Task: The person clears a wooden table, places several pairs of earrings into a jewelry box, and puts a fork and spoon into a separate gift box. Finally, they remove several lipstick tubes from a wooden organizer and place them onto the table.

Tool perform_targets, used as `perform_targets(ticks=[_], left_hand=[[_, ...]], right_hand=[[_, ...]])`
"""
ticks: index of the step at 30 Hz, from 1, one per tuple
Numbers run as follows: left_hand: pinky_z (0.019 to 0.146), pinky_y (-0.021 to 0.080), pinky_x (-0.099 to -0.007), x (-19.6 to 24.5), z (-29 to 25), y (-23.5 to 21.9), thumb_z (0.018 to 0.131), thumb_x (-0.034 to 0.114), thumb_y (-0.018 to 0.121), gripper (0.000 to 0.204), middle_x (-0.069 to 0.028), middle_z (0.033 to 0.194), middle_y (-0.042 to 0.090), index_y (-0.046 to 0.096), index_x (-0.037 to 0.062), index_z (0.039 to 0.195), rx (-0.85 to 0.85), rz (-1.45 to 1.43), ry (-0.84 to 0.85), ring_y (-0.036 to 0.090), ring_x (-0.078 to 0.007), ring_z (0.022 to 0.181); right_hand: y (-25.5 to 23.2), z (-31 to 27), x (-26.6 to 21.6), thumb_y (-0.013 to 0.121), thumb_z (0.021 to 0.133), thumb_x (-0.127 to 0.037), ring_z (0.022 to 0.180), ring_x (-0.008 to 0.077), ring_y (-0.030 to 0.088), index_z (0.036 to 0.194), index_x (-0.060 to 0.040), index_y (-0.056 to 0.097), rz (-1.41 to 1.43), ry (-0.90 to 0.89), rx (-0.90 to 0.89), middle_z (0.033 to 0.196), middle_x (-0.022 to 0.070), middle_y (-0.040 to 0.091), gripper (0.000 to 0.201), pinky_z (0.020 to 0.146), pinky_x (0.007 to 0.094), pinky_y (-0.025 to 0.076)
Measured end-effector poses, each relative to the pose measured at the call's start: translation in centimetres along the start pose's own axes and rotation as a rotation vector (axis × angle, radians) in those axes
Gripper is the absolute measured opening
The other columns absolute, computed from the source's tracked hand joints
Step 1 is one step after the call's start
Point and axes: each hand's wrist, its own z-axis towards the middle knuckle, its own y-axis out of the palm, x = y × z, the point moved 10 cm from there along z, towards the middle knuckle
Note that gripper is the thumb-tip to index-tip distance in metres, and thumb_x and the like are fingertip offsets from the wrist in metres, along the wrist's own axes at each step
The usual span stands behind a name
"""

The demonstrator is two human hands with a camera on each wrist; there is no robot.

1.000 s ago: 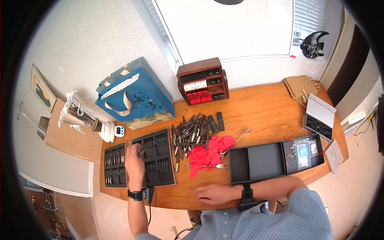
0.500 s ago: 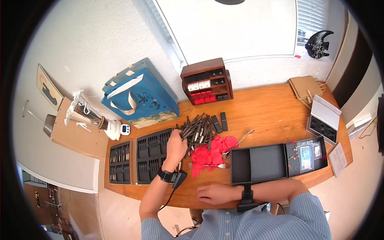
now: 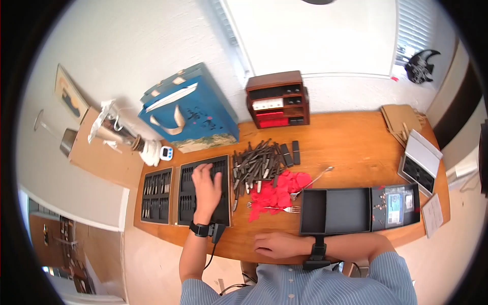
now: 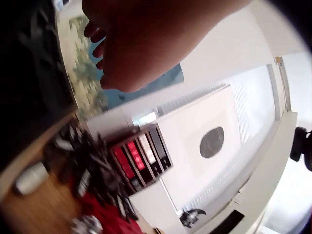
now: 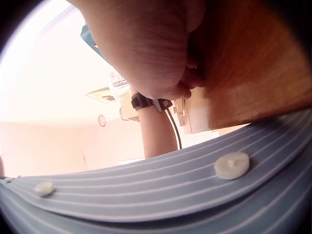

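My left hand (image 3: 206,189) is over the larger black slotted tray (image 3: 221,206), its fingers extended and the thumb spread apart; nothing shows between them. Part of that tray is hidden beneath the hand. A narrower slotted tray (image 3: 156,195) to its left holds slim pieces in rows. Just right of the larger tray lies a heap of slim dark pieces (image 3: 259,163), some with silvery ends. In the left wrist view the hand (image 4: 141,48) appears from the heel side, most fingers hidden. Loosely curled, my right hand (image 3: 277,245) rests at the table's front edge, holding nothing visible.
Red petal-like scraps (image 3: 279,193) lie below the heap, with a fork (image 3: 292,209) and a spoon (image 3: 325,172) beside them. A black compartment box (image 3: 348,211) stands at right. Behind are a blue paper bag (image 3: 195,114) and a small wooden shelf (image 3: 277,79).
My left hand moved from the larger tray right to the heap of dark pieces, then back left over the tray, its fingers now spread. My right hand stays at the table edge.
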Motion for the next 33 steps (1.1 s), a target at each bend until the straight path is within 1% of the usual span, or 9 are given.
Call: perform_targets(ticks=[3,8,12,16,20,26,28,31,33], left_hand=[[0.103,0.039,-0.0469,-8.8,-3.3,-4.0,0.089,0.005,0.066,0.035,-0.0233,0.124,0.051,0.056,-0.0046,0.121,0.159,0.159,-0.243,0.048,-0.0416,0.118],[0.099,0.044,-0.0474,-22.7,-10.6,-11.4,0.083,0.009,0.071,0.038,-0.0233,0.120,0.054,0.059,-0.0046,0.116,0.332,0.495,-0.564,0.054,-0.0414,0.114],[0.096,0.048,-0.0478,-31.9,-15.3,-15.7,0.084,0.015,0.071,0.028,-0.0220,0.115,0.058,0.066,-0.0012,0.106,0.249,0.631,-0.763,0.056,-0.0399,0.111],[0.095,0.050,-0.0457,-35.2,-17.4,-18.4,0.087,0.025,0.075,0.035,-0.0235,0.114,0.061,0.069,0.0003,0.111,0.203,0.602,-0.765,0.059,-0.0413,0.109],[0.095,0.050,-0.0474,-37.9,-17.3,-17.7,0.088,0.022,0.074,0.036,-0.0247,0.112,0.062,0.067,-0.0017,0.114,0.138,0.473,-0.756,0.061,-0.0431,0.106],[0.092,0.052,-0.0457,-39.0,-14.5,-17.1,0.087,0.024,0.076,0.041,-0.0247,0.111,0.069,0.067,-0.0023,0.117,-0.127,0.479,-0.789,0.066,-0.0399,0.106],[0.091,0.053,-0.0445,-39.1,-14.4,-16.6,0.085,0.025,0.079,0.043,-0.0232,0.109,0.072,0.068,-0.0020,0.117,-0.253,0.453,-0.823,0.068,-0.0375,0.105],[0.090,0.054,-0.0452,-38.8,-13.9,-17.5,0.079,0.027,0.084,0.042,-0.0228,0.109,0.072,0.071,-0.0021,0.106,-0.262,0.400,-0.816,0.068,-0.0374,0.107],[0.091,0.053,-0.0438,-40.7,-13.8,-17.0,0.076,0.030,0.087,0.047,-0.0224,0.108,0.072,0.072,-0.0010,0.107,-0.318,0.385,-0.783,0.068,-0.0368,0.106]], right_hand=[[0.1,0.0,-0.3,0.057,0.097,-0.015,0.090,0.0358,0.062,0.099,-0.0028,0.063,-0.025,0.011,-0.052,0.098,0.0138,0.059,0.014,0.079,0.0430,0.051],[-0.4,0.3,-0.2,0.059,0.096,-0.014,0.091,0.0334,0.064,0.101,-0.0028,0.066,-0.027,0.104,-0.067,0.100,0.0124,0.062,0.014,0.079,0.0391,0.053],[-0.5,0.5,-0.6,0.060,0.096,-0.013,0.091,0.0331,0.064,0.101,-0.0027,0.067,-0.029,0.097,-0.081,0.100,0.0120,0.063,0.013,0.079,0.0381,0.053],[-0.6,0.5,-0.4,0.065,0.094,-0.009,0.090,0.0295,0.066,0.100,-0.0019,0.068,-0.033,0.103,-0.072,0.100,0.0113,0.066,0.010,0.078,0.0357,0.054],[-0.7,0.6,-0.6,0.063,0.094,-0.010,0.091,0.0308,0.066,0.100,-0.0025,0.068,-0.023,0.111,-0.064,0.101,0.0106,0.065,0.011,0.079,0.0367,0.054],[-0.8,0.7,-0.5,0.064,0.094,-0.010,0.092,0.0305,0.067,0.101,-0.0028,0.068,-0.031,0.134,-0.074,0.101,0.0101,0.065,0.011,0.079,0.0360,0.055],[-0.8,0.8,-0.6,0.064,0.094,-0.010,0.092,0.0304,0.067,0.101,-0.0028,0.068,-0.038,0.131,-0.076,0.101,0.0100,0.066,0.011,0.079,0.0360,0.055],[-1.1,0.8,-0.8,0.064,0.094,-0.010,0.092,0.0304,0.067,0.101,-0.0029,0.068,-0.048,0.142,-0.067,0.101,0.0100,0.066,0.011,0.079,0.0358,0.055],[-1.1,0.9,-0.7,0.064,0.094,-0.010,0.091,0.0305,0.067,0.101,-0.0029,0.068,-0.050,0.148,-0.064,0.101,0.0100,0.065,0.011,0.079,0.0358,0.055]])
